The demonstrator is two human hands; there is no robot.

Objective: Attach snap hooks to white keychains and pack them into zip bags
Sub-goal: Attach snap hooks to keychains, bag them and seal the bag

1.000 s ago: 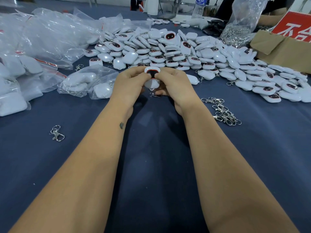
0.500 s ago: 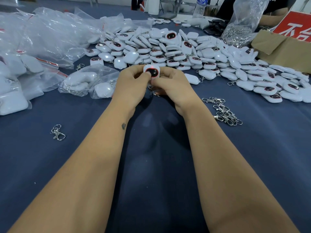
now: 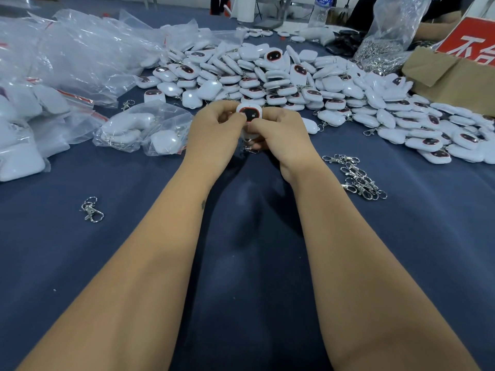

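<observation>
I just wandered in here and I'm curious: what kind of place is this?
Probably a small assembly and packing workshop. A big heap of identical white keychains covers the table, loose snap hooks lie ready nearby, and filled zip bags pile up on the left.

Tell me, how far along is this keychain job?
Partly done, it seems. Zip bags at the left already hold white keychains. Right now the left hand and right hand together hold one keychain, with a snap hook showing beneath. Much is left: a big pile of loose keychains behind, and spare hooks on the cloth.
</observation>
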